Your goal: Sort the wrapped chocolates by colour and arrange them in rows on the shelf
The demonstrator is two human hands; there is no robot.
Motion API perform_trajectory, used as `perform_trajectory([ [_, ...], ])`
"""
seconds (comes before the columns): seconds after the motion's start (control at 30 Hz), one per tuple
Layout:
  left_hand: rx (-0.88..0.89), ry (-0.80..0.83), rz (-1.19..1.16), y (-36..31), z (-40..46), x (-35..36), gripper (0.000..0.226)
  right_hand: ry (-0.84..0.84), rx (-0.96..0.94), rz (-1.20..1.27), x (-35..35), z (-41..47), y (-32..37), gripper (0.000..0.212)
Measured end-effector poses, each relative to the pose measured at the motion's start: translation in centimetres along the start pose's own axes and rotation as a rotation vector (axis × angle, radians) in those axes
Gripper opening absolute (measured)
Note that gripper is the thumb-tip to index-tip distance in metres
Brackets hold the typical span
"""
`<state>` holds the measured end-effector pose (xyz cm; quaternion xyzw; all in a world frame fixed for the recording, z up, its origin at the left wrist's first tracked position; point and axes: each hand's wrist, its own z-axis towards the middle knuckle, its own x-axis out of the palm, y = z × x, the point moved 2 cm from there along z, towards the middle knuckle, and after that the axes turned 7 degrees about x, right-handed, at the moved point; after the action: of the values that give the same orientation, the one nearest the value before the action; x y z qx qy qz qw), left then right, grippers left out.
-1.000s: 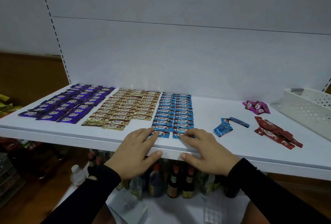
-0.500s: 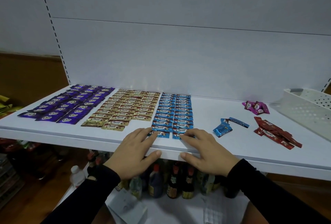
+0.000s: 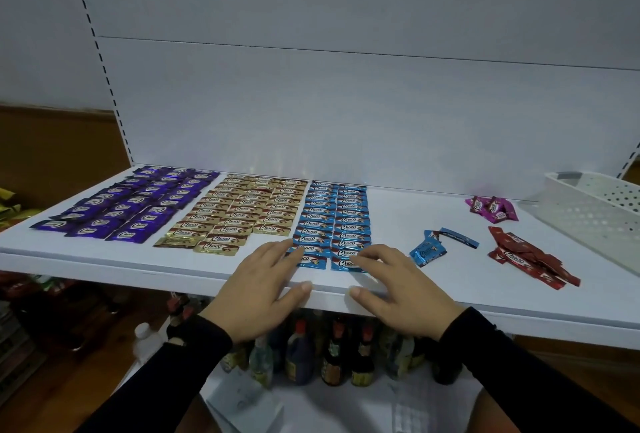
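Step in hand: squaring up the near end of the blue rows [image 3: 332,225]. Left hand [image 3: 258,289] and right hand [image 3: 401,289] both lie flat on the shelf [image 3: 450,308] front edge, fingers straight and spread, thumbs hooked over the lip. Neither hand has hold of anything. Left fingertips [image 3: 292,247] touch the nearest wrapper of the left blue row; right fingertips [image 3: 360,258] touch the nearest wrapper of the right blue row. The two rows run straight away from the fingertips toward the back panel.

Done so far, by my read: purple block [image 3: 128,204] far out past the left hand, gold block [image 3: 239,211] just beyond and left of the left hand.

Still loose: two or three blue chocolates [image 3: 429,249] just right of the right hand; red pile [image 3: 526,259] further right; magenta ones [image 3: 491,207] right and further back, near the white basket [image 3: 595,211].

Next move, judged: right hand lifts off, reaches right, pinches one loose blue. Blue rows already reach the front edge, so it probably needs a third row on their right. Foil is thin and slick: pinch by an edge, set flat, don't nudge the neighbours.
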<state>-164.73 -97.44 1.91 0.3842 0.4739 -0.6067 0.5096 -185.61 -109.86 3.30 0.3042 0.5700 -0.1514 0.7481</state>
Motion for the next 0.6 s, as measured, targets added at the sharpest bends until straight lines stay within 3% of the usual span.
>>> perform_trajectory([
  [0.1,0.004,-0.075,-0.058,-0.7,1.2,-0.6,0.103,-0.077,0.031,0.039,-0.9,0.2,-0.8,0.066],
  [0.2,0.026,-0.116,-0.104,-2.5,3.1,-1.2,0.085,-0.149,0.093,0.045,-2.4,0.1,-2.5,0.077],
  [0.3,0.075,-0.113,-0.132,-5.1,5.7,-1.5,0.072,-0.188,0.172,0.019,-3.9,0.1,-5.5,0.059],
  [0.47,0.150,0.040,-0.124,-10.4,11.2,-0.3,0.059,-0.204,0.316,0.002,-6.3,0.7,-11.7,0.044],
  [0.6,0.081,0.165,-0.101,-13.6,15.4,1.3,0.047,-0.110,0.429,-0.052,-7.7,2.2,-15.0,0.042],
])
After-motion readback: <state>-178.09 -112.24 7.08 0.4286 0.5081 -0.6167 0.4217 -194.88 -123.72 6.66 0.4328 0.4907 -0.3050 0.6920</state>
